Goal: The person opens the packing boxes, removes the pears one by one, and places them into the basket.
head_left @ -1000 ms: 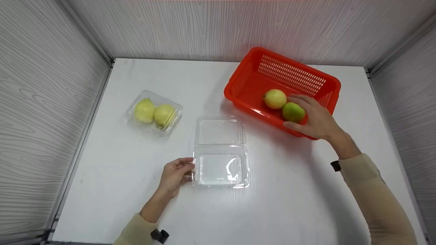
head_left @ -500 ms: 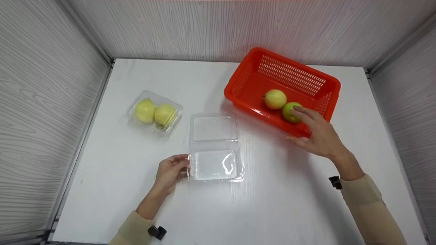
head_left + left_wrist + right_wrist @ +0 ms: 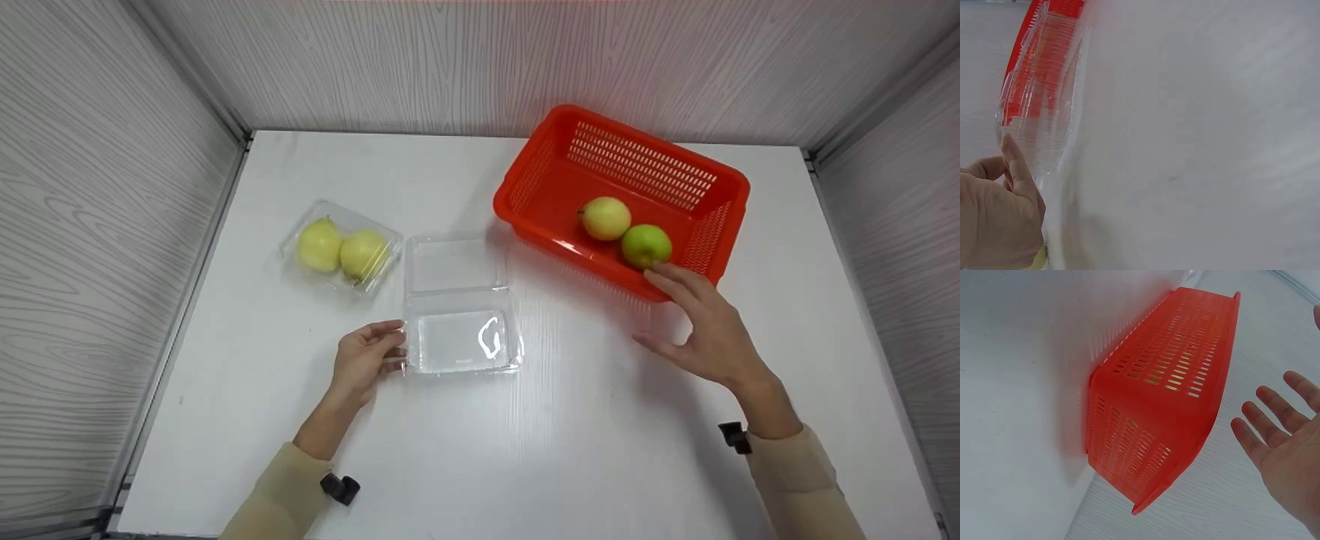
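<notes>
My left hand [image 3: 365, 361] pinches the left edge of a clear plastic clamshell box [image 3: 461, 341], whose lid [image 3: 456, 262] lies folded back toward the far side. In the left wrist view, the thumb and fingers meet at the near edge of the clamshell box [image 3: 1044, 84]. My right hand [image 3: 709, 330] hovers at the near right rim of a red plastic basket [image 3: 540, 191], fingers spread and holding nothing. Inside the basket are a pale yellow pear [image 3: 606, 218] and a greener round fruit [image 3: 646, 246], which the fingertips overlap slightly. The right wrist view shows the open palm [image 3: 1297, 450] beside the red basket [image 3: 1157, 394].
A second clear clamshell box [image 3: 326, 210], closed, stands at the left with two yellow pears [image 3: 319, 245] in it. The white table [image 3: 570, 465] is bounded by pale wood-grain panels [image 3: 412, 67] at the back and both sides.
My left hand has slid the clamshell box toward the far left, close to the closed box. My right hand has drawn back from over the greener fruit toward me; both fruits stay in the basket.
</notes>
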`<state>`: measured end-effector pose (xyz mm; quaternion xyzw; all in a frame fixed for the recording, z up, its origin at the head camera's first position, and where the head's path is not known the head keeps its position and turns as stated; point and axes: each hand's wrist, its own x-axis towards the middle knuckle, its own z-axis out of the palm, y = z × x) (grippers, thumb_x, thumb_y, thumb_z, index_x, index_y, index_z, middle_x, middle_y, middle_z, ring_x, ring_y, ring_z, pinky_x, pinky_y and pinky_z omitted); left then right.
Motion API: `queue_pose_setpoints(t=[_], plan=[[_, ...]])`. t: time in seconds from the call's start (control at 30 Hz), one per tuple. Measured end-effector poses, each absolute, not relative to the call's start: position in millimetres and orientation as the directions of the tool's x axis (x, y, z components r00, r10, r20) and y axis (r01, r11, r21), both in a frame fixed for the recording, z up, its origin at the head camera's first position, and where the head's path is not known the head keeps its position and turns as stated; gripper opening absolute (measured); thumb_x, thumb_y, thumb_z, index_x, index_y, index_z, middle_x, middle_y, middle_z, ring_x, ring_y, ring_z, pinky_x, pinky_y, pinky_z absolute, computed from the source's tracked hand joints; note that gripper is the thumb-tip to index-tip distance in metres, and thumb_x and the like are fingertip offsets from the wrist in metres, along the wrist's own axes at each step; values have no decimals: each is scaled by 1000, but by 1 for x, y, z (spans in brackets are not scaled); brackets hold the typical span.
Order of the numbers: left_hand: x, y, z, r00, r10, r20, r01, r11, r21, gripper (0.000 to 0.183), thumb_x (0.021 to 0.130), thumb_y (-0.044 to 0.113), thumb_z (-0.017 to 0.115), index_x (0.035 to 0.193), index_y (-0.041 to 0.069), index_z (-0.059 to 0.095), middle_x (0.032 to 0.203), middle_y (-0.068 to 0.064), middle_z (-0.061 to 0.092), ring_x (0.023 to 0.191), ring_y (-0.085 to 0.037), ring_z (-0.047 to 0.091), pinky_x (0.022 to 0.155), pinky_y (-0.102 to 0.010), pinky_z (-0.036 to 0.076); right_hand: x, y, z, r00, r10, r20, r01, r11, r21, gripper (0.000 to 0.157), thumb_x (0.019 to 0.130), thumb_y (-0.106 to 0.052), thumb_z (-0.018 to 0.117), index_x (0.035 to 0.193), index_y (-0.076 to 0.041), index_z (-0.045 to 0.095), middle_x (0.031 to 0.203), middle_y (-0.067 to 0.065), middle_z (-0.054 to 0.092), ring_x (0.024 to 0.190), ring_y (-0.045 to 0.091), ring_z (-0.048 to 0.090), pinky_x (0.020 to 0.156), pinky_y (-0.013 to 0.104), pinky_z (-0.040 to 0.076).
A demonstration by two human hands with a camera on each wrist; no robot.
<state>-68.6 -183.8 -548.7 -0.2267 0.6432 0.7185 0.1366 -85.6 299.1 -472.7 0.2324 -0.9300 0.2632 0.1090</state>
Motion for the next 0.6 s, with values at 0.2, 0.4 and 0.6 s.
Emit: queue_pose_setpoints(t=[0.2, 0.4, 0.6], plan=[[-85, -187, -549, -856, -115, -504, -486, -150, 861, 34, 100, 4, 67, 132, -7, 63, 89, -2, 75, 70, -9, 69, 64, -20, 63, -78, 303, -477, -871, -345, 350, -478, 761, -439, 89, 71, -21, 97, 151, -15, 58, 154, 10, 58, 141, 31, 55, 116, 5, 34], [-100, -187, -549, -857, -126, -500, -475, -182, 861, 36, 99, 3, 68, 133, -8, 63, 88, 0, 74, 68, -9, 69, 64, -20, 64, -75, 303, -480, -863, -336, 378, -487, 753, -443, 87, 70, -20, 97, 149, -15, 60, 151, 12, 60, 137, 31, 56, 113, 0, 28], [-110, -185, -547, -854, -153, -496, -466, -195, 863, 35, 100, 5, 69, 133, -7, 63, 90, 0, 73, 71, -10, 70, 65, -21, 64, -73, 301, -481, -867, -335, 368, -481, 753, -448, 86, 71, -21, 97, 149, -15, 60, 153, 10, 59, 138, 30, 56, 114, 0, 28]])
